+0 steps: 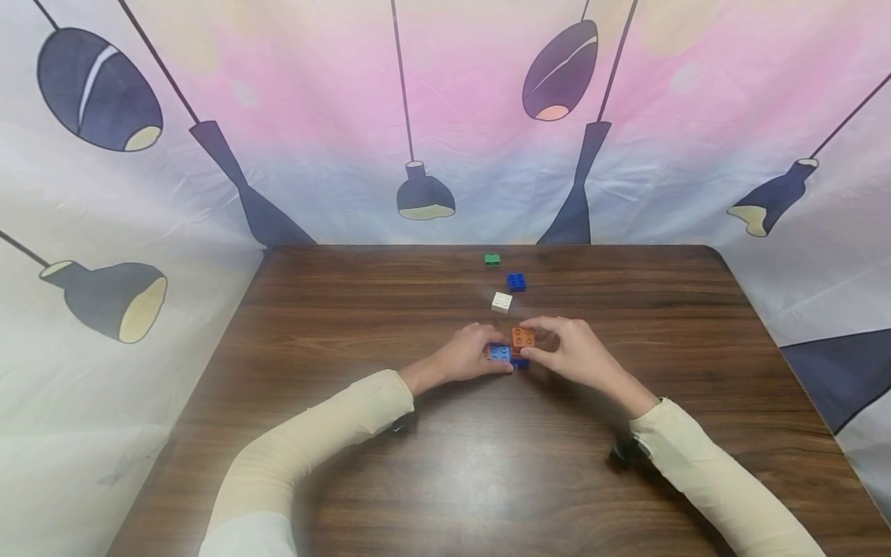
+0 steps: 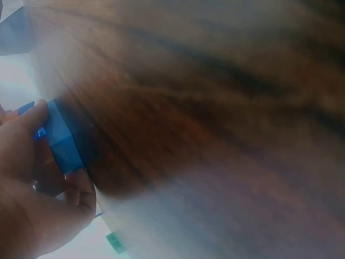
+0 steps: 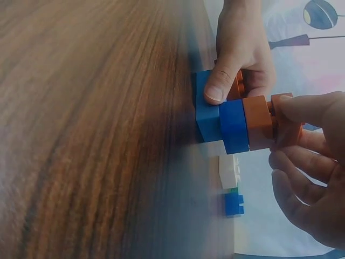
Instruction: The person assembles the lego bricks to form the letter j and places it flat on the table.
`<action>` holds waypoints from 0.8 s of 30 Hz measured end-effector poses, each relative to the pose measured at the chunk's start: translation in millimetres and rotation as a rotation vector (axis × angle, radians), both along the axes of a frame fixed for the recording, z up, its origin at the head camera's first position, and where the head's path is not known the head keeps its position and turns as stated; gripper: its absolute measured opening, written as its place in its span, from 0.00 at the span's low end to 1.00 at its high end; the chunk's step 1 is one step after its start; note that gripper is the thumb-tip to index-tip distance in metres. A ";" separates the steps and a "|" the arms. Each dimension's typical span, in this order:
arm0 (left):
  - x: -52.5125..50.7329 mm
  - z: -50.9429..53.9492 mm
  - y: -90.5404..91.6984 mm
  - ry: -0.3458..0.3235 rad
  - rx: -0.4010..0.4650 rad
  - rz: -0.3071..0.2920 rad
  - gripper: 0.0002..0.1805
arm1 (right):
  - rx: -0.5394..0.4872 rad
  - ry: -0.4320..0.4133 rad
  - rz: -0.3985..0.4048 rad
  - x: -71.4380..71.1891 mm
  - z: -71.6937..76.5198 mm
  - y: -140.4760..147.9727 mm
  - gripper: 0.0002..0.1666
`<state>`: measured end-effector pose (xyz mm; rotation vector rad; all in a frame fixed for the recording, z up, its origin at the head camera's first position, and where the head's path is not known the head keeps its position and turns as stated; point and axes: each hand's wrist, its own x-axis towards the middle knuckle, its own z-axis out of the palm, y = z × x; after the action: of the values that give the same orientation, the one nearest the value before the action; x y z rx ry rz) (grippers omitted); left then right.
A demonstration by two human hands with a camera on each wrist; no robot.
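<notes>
My left hand (image 1: 468,354) grips a light blue brick (image 3: 208,120) resting on the table, its thumb along one side. On that brick stand a dark blue brick (image 3: 234,127) and an orange brick (image 3: 258,123) above it. My right hand (image 1: 576,352) pinches another orange brick (image 1: 523,337) between thumb and fingers at the top of this stack. In the right wrist view, that top brick (image 3: 285,128) tilts slightly, and studs show in a narrow gap below it. Partly hidden behind the left thumb is one more orange brick (image 3: 235,86).
Beyond the hands lie a white brick (image 1: 501,302), a dark blue brick (image 1: 517,282) and a green brick (image 1: 492,260), in a loose line toward the far edge of the wooden table (image 1: 348,294). A printed cloth (image 1: 334,116) hangs behind the table.
</notes>
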<state>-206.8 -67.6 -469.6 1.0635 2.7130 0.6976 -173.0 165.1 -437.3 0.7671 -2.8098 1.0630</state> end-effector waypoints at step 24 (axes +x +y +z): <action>-1.1 -0.2 -0.4 -0.012 -0.007 0.006 0.27 | 0.035 -0.019 0.018 -6.8 1.9 1.5 0.22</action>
<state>-207.8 -68.0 -469.8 1.0464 2.7076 0.6933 -179.8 166.6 -435.5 0.7914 -2.8505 1.0319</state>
